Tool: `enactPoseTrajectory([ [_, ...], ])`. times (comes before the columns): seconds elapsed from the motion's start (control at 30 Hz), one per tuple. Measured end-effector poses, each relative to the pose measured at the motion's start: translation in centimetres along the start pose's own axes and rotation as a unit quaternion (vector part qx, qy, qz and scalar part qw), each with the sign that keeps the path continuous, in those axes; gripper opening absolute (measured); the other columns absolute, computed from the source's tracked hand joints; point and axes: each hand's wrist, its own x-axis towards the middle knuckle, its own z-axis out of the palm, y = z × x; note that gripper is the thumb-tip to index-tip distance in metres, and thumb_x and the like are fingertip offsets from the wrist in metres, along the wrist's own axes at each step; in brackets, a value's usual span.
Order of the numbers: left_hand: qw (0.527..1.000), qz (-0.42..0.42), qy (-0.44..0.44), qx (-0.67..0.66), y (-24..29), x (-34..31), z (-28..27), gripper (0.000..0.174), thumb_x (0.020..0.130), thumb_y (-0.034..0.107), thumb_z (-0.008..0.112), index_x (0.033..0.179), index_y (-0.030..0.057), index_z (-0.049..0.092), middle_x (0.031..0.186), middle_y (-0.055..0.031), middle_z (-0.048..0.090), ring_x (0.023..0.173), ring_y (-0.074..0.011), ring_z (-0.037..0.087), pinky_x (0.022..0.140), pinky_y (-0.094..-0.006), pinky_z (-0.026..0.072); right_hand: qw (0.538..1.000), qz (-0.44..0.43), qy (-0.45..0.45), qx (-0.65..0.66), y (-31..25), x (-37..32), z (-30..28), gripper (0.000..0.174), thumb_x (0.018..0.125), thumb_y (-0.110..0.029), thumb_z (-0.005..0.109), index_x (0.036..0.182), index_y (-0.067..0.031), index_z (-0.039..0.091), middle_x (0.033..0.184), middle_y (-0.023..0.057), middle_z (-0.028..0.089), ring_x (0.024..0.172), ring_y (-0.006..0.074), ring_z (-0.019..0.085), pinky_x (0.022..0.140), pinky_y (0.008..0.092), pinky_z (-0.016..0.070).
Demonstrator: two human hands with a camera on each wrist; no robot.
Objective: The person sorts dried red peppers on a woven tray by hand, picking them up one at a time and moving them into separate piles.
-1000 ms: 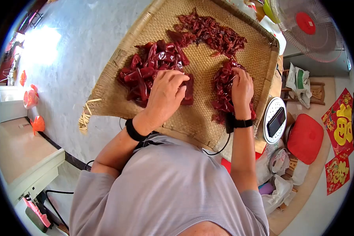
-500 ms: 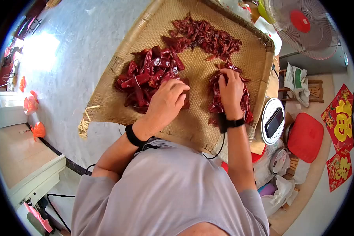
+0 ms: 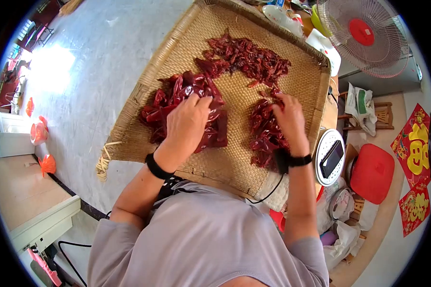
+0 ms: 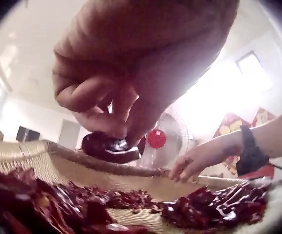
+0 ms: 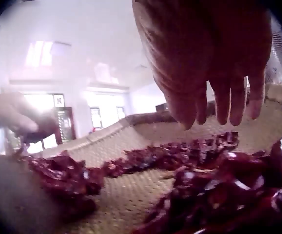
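Note:
Dark red dried peppers lie in three heaps on a woven tray (image 3: 234, 158). Over the left heap (image 3: 163, 103), the left hand (image 3: 187, 122) pinches a glossy red pepper (image 4: 112, 147) between thumb and fingers, clearest in the left wrist view. The right hand (image 3: 291, 119) hovers at the heap on the right (image 3: 263, 119); in the right wrist view its fingers (image 5: 221, 102) hang straight down above the peppers (image 5: 219, 190), holding nothing visible. A third heap (image 3: 249, 55) of smaller pieces spreads across the far part of the tray.
A phone (image 3: 331, 159) lies on a round white perforated lid (image 3: 323, 177) right of the tray. Behind it stand a fan (image 3: 361, 32) and a red stool (image 3: 372, 173). Cables run from both wrists. The tray's raised rim (image 3: 153, 62) borders the heaps.
The left hand has moved slightly left over its heap and now pinches a pepper. The right hand shifted left, then back right, and has lifted from the right heap. The head view has shifted a little.

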Motion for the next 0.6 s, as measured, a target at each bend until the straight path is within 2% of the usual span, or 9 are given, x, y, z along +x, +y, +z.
enactPoseTrajectory([
  [0.03,0.999,-0.002,-0.009,0.032,-0.6,0.4,0.2,0.033,0.089,0.011,0.069,0.121,0.0069,0.063,0.112,-0.0127,0.061,0.097,-0.0335,0.064,0.077,-0.0427,0.0535,0.998,0.001,0.016,-0.057,2.2,1.0,0.7,0.038,0.091,-0.021,0.068,0.125,-0.008,0.061,0.123,0.0189,0.061,0.114,0.0391,0.056,0.096,0.0485,0.0471],
  [0.13,0.995,0.001,0.077,0.061,-1.2,0.5,1.4,0.043,0.087,0.012,0.07,0.129,0.0095,0.061,0.122,-0.0157,0.056,0.099,-0.0367,0.062,0.079,-0.046,0.0526,0.991,0.063,-0.013,-0.116,4.0,3.2,1.3,0.045,0.091,-0.023,0.066,0.132,-0.0089,0.057,0.132,0.0168,0.058,0.124,0.0386,0.05,0.103,0.0506,0.0416],
  [0.17,0.998,0.002,0.03,0.051,-1.4,0.1,1.8,0.051,0.084,0.013,0.073,0.134,0.0095,0.058,0.13,-0.0187,0.052,0.109,-0.0377,0.057,0.088,-0.0473,0.0498,0.99,0.076,-0.018,-0.121,4.7,3.6,2.0,0.045,0.091,-0.023,0.066,0.133,-0.0094,0.057,0.132,0.0164,0.058,0.125,0.0385,0.05,0.104,0.0509,0.0411],
  [0.27,0.992,-0.007,-0.106,0.072,-1.2,-0.9,1.9,0.053,0.082,0.014,0.074,0.132,0.0072,0.058,0.132,-0.0179,0.051,0.122,-0.0358,0.05,0.098,-0.0459,0.0453,0.983,0.107,-0.046,-0.14,5.7,4.6,3.3,0.045,0.091,-0.024,0.066,0.133,-0.011,0.058,0.134,0.0153,0.058,0.127,0.038,0.049,0.106,0.0516,0.0394],
  [0.3,0.993,-0.007,-0.102,0.067,-1.1,-1.4,2.1,0.053,0.08,0.015,0.075,0.13,0.0054,0.059,0.134,-0.0172,0.05,0.127,-0.0346,0.045,0.101,-0.0458,0.042,0.981,0.111,-0.064,-0.147,5.8,4.6,3.3,0.044,0.091,-0.025,0.066,0.132,-0.0117,0.059,0.134,0.015,0.058,0.127,0.0375,0.049,0.106,0.0516,0.0389],
  [0.4,0.995,0.041,-0.017,0.088,-1.2,-2.7,2.5,0.051,0.08,0.015,0.075,0.128,0.006,0.06,0.135,-0.0165,0.05,0.122,-0.035,0.047,0.099,-0.0468,0.0428,0.979,0.091,-0.084,-0.165,5.8,4.9,3.5,0.041,0.09,-0.028,0.067,0.129,-0.0135,0.062,0.134,0.015,0.058,0.128,0.0366,0.049,0.107,0.0516,0.0381],
  [0.43,0.996,0.04,-0.017,0.075,-1.1,-3.1,2.5,0.05,0.08,0.014,0.075,0.128,0.0063,0.06,0.135,-0.0167,0.05,0.122,-0.0353,0.048,0.1,-0.0468,0.0427,0.979,0.079,-0.083,-0.171,5.8,4.9,3.6,0.041,0.09,-0.029,0.067,0.128,-0.014,0.063,0.134,0.0151,0.058,0.127,0.0364,0.049,0.107,0.0515,0.0379],
  [0.5,0.998,0.043,-0.013,0.046,-0.6,-3.3,2.4,0.049,0.08,0.014,0.074,0.127,0.0068,0.061,0.136,-0.017,0.049,0.121,-0.036,0.048,0.1,-0.0469,0.0425,0.978,0.109,-0.059,-0.168,5.7,4.9,4.0,0.04,0.089,-0.03,0.069,0.125,-0.0143,0.065,0.133,0.0152,0.058,0.126,0.0365,0.049,0.106,0.0512,0.0386],
  [0.6,0.998,0.025,-0.055,-0.006,0.8,-3.4,1.7,0.047,0.081,0.013,0.074,0.126,0.0073,0.062,0.136,-0.017,0.049,0.122,-0.0372,0.048,0.102,-0.0468,0.0418,0.979,0.114,-0.031,-0.164,6.1,4.8,4.3,0.041,0.088,-0.033,0.071,0.124,-0.0138,0.065,0.129,0.0145,0.059,0.124,0.0365,0.05,0.105,0.0509,0.0396],
])
